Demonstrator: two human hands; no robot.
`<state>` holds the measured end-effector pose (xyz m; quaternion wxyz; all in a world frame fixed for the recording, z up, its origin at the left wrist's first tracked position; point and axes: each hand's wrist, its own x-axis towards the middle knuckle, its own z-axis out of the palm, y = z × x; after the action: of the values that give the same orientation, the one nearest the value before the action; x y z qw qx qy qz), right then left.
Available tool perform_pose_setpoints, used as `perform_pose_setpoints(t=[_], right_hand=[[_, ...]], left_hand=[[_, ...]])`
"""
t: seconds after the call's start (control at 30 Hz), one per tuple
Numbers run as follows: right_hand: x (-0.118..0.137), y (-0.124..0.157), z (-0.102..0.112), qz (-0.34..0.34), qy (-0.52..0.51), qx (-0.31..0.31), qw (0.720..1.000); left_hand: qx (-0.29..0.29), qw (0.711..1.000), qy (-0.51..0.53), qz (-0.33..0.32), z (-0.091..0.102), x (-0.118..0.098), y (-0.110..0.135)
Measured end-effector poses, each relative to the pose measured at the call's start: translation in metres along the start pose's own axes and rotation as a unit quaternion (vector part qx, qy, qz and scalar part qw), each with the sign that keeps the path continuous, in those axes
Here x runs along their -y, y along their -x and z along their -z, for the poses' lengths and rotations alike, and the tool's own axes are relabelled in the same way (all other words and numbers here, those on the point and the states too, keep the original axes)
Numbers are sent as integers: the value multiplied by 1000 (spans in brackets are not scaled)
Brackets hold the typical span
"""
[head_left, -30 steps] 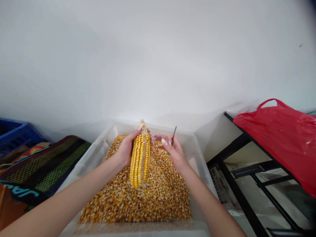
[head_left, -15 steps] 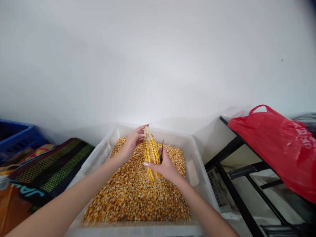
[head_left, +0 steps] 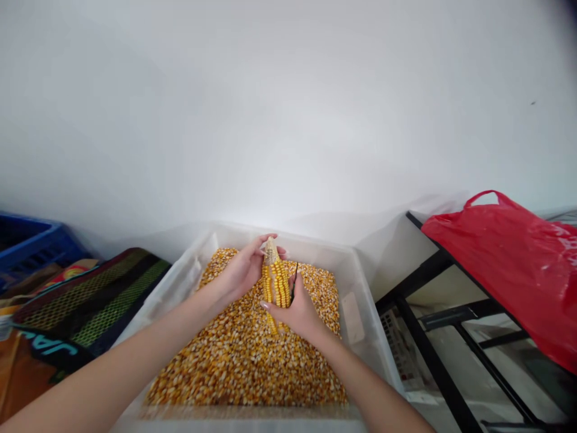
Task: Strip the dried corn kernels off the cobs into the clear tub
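Note:
A yellow ear of corn [head_left: 276,285] is held upright over a bin of loose corn kernels [head_left: 243,361]. Its tip is bare of kernels, and a pale stripe without kernels runs down its length. My left hand [head_left: 246,264] is closed round the tip end from behind. My right hand [head_left: 300,310] grips the lower part, its thumb across the front. Between the right fingers and the ear a thin dark pointed tool [head_left: 294,279] sticks up; its handle is mostly hidden in the palm.
The translucent plastic bin [head_left: 354,319] stands against a white wall [head_left: 288,120]. At left are a blue crate [head_left: 40,252] and a mesh bag [head_left: 99,300]. To the right, a red plastic bag [head_left: 509,258] lies on a black metal frame [head_left: 433,349].
My left hand has shifted slightly right and down, turning more round the ear's tip. The ear stands a little more upright, and the dark tool now tilts slightly.

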<state>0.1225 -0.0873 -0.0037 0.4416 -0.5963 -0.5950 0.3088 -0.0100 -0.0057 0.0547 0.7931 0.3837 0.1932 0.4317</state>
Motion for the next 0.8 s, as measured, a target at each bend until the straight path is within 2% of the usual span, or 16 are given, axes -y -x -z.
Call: perform_pose_setpoints(t=[0.23,0.43,0.67,0.8], right_hand=[[-9,0,-4,7,-2,25,1000],[-6,-1,-4,9,4,15,1000],[-6,0,-3,9,-5,28,1000],[-9,-1,-3,3,-4,23,1000]], left_hand=[[-78,997,-16,10,1,5,1],[-35,997,57,24,0,-1,3],[-89,996,-7,7,4,9,0],[-51,998,31,11,5,7,1]])
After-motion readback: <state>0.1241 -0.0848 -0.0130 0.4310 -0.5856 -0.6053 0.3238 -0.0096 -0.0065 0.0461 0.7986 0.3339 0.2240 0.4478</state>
